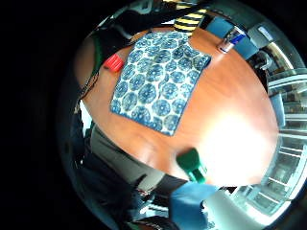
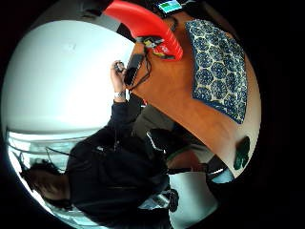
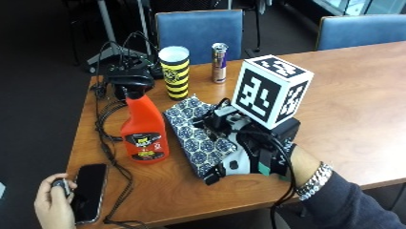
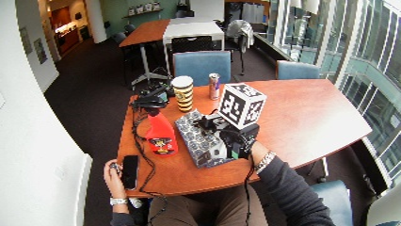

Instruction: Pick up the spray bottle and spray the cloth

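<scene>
1. Orange spray bottle (image 3: 143,133) stands untouched on the surface, at nine o'clock of the patterned cloth (image 3: 202,136).
2. Your right hand (image 3: 254,160) hovers over the cloth; whether its fingers are open, I cannot tell.
3. You're at the pickup step: reach toward nine o'clock and grasp the bottle's neck.

Right hand (image 3: 254,160): black glove with white plastic plates at fingers, green patch at knuckle side, black straps across back. Silver link bracelet (image 3: 314,181) on right wrist. Dark navy long sleeve (image 3: 352,202) on right arm. Left hand (image 3: 52,200) bare; silver watch (image 4: 117,201) on left wrist, dark sleeve behind it. Brown trousers (image 4: 204,207) visible under table edge in wide outside view.
</scene>
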`<state>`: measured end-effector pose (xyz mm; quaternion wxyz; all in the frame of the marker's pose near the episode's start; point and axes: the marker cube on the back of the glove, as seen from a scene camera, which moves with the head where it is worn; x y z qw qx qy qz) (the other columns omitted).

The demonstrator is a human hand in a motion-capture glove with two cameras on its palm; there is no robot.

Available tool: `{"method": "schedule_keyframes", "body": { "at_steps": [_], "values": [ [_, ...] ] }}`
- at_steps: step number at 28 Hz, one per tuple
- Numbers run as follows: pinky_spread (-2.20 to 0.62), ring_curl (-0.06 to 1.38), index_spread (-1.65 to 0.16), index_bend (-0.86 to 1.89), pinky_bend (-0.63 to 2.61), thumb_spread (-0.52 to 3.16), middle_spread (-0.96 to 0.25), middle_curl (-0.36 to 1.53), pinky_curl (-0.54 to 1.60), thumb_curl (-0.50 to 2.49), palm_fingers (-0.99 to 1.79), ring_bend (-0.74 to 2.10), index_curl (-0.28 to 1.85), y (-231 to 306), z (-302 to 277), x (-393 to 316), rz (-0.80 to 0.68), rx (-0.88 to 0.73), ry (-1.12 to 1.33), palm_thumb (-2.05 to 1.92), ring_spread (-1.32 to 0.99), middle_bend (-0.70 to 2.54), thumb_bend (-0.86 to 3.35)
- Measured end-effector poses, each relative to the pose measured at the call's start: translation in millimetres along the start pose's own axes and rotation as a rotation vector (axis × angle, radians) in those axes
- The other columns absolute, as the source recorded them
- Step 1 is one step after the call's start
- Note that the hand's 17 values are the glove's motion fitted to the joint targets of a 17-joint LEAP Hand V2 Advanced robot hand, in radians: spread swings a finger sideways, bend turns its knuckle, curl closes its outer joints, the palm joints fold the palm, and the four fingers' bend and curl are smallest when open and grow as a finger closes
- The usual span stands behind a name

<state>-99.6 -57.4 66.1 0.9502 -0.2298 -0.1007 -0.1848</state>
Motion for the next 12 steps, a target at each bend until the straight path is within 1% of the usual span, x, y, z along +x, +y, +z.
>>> {"method": "schedule_keyframes", "body": {
  "at_steps": [5, 12],
  "values": [
    [0.25, 0.33, -0.4, 0.17, 0.32, 0.9, -0.08, 0.37, 0.35, 0.43, 0.45, 0.35, 0.29, 25.9, 6.4, -27.6, -0.072, -0.008, 0.018, 0.56, -0.05, 0.24, -0.04],
    [0.25, 0.32, -0.41, 0.16, 0.28, 0.92, -0.08, 0.37, 0.34, 0.41, 0.48, 0.33, 0.29, 40.8, 17.2, -45.1, -0.107, -0.021, 0.061, 0.55, -0.05, 0.22, -0.04]
  ]
}}
